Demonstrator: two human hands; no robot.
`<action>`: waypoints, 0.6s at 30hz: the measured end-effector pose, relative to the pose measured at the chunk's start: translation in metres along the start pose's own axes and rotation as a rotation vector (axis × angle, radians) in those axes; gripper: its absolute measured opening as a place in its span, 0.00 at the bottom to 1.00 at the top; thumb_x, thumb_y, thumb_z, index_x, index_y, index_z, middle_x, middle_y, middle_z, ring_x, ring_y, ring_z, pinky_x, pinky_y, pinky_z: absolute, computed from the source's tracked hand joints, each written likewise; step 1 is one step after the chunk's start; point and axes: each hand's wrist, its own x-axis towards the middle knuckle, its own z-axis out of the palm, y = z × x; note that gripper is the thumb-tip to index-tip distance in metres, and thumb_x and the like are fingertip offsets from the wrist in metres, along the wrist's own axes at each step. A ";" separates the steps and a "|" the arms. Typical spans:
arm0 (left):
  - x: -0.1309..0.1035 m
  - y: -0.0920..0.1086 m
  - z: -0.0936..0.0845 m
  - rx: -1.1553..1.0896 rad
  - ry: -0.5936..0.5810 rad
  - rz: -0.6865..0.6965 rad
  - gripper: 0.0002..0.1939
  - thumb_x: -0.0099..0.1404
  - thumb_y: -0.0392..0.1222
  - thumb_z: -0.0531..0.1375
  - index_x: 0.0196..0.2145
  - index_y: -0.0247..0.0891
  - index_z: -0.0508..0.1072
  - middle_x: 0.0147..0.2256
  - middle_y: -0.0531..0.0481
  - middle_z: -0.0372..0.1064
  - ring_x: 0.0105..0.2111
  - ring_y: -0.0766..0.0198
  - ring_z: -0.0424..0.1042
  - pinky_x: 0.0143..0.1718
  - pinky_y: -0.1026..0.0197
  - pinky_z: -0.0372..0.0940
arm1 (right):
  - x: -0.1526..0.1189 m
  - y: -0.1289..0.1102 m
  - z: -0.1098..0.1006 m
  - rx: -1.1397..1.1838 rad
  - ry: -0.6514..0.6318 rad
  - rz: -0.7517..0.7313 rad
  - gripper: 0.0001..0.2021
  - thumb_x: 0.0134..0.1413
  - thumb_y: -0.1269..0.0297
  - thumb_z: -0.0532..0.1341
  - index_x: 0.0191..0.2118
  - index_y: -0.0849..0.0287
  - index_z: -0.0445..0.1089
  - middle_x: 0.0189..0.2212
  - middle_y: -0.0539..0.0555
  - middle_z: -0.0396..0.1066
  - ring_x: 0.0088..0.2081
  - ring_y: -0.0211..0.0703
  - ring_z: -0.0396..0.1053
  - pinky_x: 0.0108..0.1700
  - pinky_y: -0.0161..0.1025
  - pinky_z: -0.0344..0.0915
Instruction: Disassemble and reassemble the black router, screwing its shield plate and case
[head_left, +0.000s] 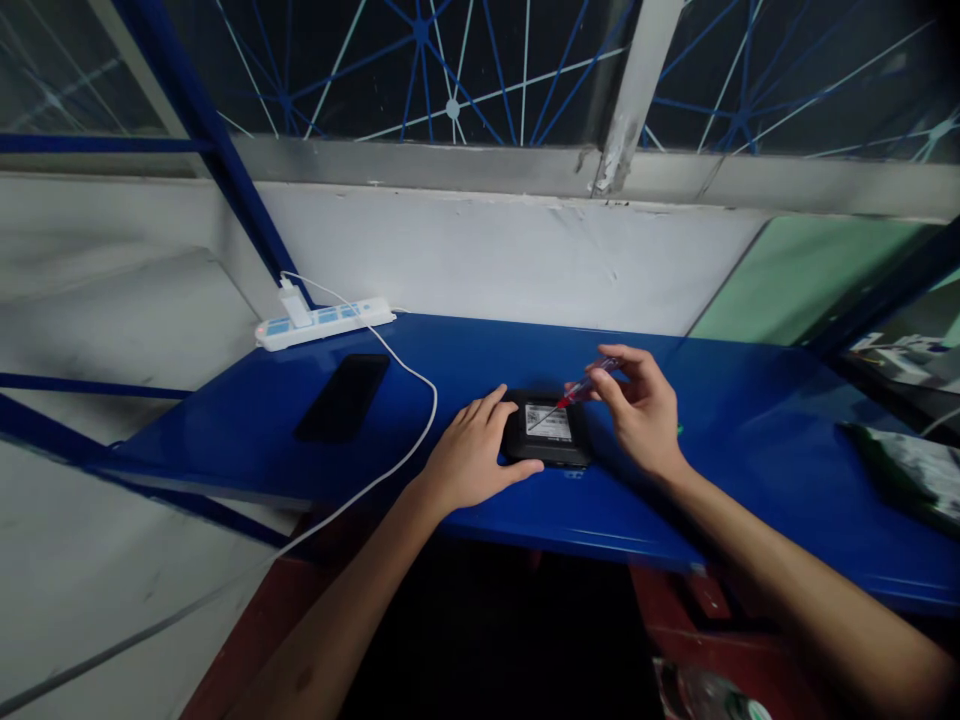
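A flat black device (513, 447) with a white printed label (556, 421) lies on the blue table. My left hand (472, 450) grips its left side, thumb along the near edge and fingers at the far edge. In my right hand (641, 405) is a screwdriver (592, 380) with a clear, reddish handle, pinched between thumb and fingers. Its thin shaft slants down to the left over the label. Whether the tip touches the label, I cannot tell.
A black phone (343, 397) lies to the left. Behind it, a white power strip (326, 322) holds a plugged charger, whose white cable (420, 440) crosses the table. A green and silver packet (907, 470) sits at the right. A bottle (709, 692) stands below the table edge.
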 end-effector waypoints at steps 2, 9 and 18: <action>0.000 0.000 0.000 0.009 -0.001 -0.006 0.36 0.62 0.63 0.62 0.59 0.37 0.63 0.67 0.33 0.53 0.64 0.40 0.59 0.61 0.39 0.59 | -0.002 0.002 0.002 0.023 -0.007 0.004 0.12 0.58 0.61 0.65 0.48 0.50 0.68 0.38 0.49 0.69 0.33 0.42 0.78 0.40 0.47 0.79; 0.000 0.002 0.000 0.003 -0.001 0.007 0.36 0.63 0.63 0.62 0.59 0.38 0.62 0.65 0.35 0.57 0.64 0.41 0.59 0.62 0.39 0.59 | -0.006 0.010 0.004 -0.033 -0.056 -0.020 0.13 0.59 0.60 0.64 0.49 0.50 0.67 0.39 0.50 0.71 0.36 0.42 0.77 0.41 0.47 0.79; -0.001 0.004 -0.003 0.004 -0.014 0.004 0.35 0.63 0.62 0.62 0.59 0.36 0.63 0.66 0.34 0.56 0.65 0.41 0.58 0.63 0.38 0.58 | -0.006 0.010 0.003 -0.120 -0.054 -0.109 0.12 0.59 0.64 0.63 0.49 0.51 0.68 0.37 0.51 0.72 0.35 0.41 0.75 0.40 0.45 0.77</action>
